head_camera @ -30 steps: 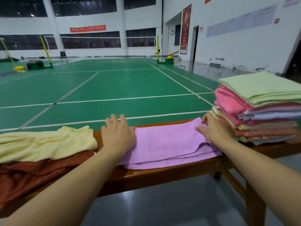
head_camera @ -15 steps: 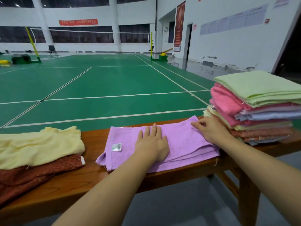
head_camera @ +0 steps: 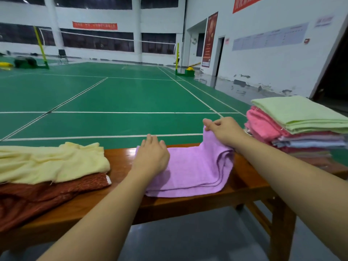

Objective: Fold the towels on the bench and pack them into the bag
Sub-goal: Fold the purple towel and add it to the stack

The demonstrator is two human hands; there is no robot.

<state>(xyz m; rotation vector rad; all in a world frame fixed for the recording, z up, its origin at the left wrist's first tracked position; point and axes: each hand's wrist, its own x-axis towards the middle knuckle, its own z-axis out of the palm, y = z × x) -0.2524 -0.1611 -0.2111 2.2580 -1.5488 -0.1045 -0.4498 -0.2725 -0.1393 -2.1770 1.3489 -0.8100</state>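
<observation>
head view: a purple towel (head_camera: 195,172) lies in the middle of the wooden bench (head_camera: 243,187), folded in soft layers with neat stacked edges at about 4 o'clock. the left hand (head_camera: 151,158) lies flat on its left part with fingers out straight, gripping nothing, likely to keep the cloth from sliding. the right hand (head_camera: 224,131) pinches the far right corner of the purple towel and lifts it up at about 1 o'clock, so that end stands like a little wall; this looks like the start of one more fold toward the left. at 9 o'clock a pale yellow towel (head_camera: 50,162) lies rumpled on top of a rust red towel (head_camera: 37,202), both fluffy and not yet folded. at 3 o'clock a stack of folded towels (head_camera: 297,129) sits flat and square, with a light green one on top. no bag shows here.
</observation>
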